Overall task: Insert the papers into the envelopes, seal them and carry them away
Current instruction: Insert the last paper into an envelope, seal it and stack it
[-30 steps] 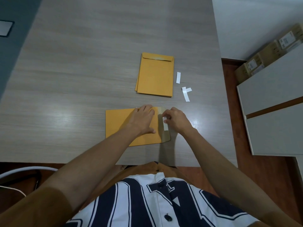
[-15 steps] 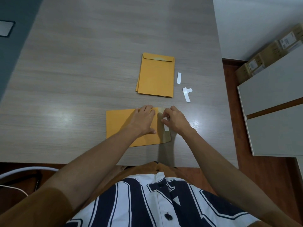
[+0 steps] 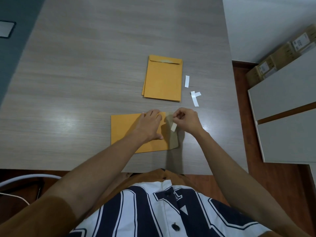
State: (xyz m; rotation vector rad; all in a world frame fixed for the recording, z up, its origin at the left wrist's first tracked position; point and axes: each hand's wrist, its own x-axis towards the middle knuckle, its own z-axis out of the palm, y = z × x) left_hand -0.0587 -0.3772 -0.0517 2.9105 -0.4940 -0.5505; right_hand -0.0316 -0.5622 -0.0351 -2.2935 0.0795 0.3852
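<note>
You're working under fairly dim, cool overhead light. It lays a broad, soft glare patch on the table point(image 3: 68, 120) left of the envelope point(image 3: 126, 132), with a smaller glint beside your right hand point(image 3: 187, 121). Shadows are soft — one under your left hand point(image 3: 150, 125), another running toward the table's near edge. The centre is sharp, and the white strip point(image 3: 173, 126) you pinch reads crisp. At the edges the wide lens bows the table's sides and tilts the cabinet point(image 3: 282, 103).

Office, wood-grain desk point(image 3: 102, 65), labelled cartons point(image 3: 280, 57)
</note>
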